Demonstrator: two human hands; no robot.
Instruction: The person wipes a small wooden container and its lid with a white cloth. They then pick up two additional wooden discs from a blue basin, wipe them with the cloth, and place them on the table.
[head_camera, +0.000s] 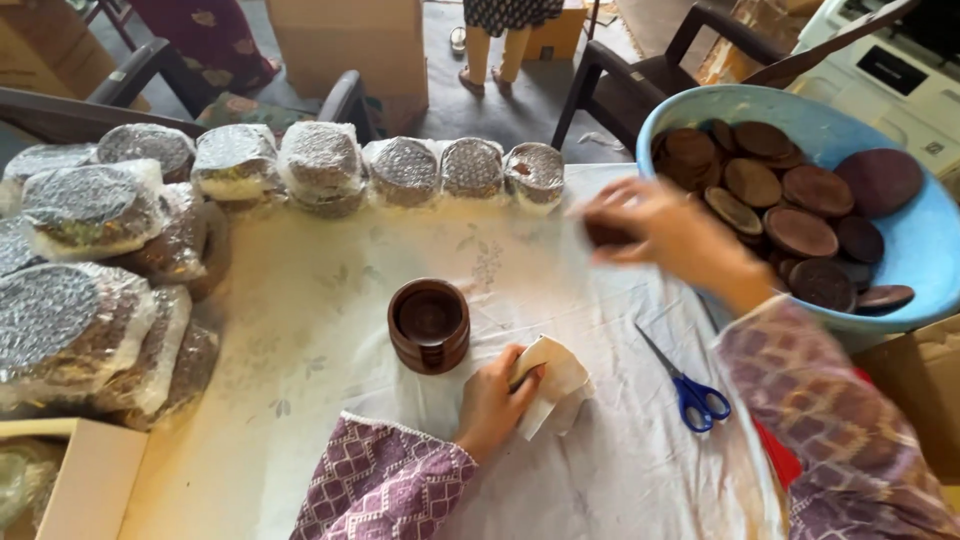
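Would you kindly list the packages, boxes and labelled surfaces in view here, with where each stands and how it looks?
Bubble-wrapped bundles: round, clear wrap over dark discs, in a row along the table's far edge and heaped at left.
Cardboard box: tall, brown, on the floor beyond the table.
Pale box: cream, at the bottom-left corner.
White machine: top right, bearing a dark rectangular panel.

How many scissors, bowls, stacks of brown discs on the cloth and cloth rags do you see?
Scissors: 1
Bowl: 1
Stack: 1
Rag, under the left hand: 1
Total: 4
The right hand holds a dark disc.
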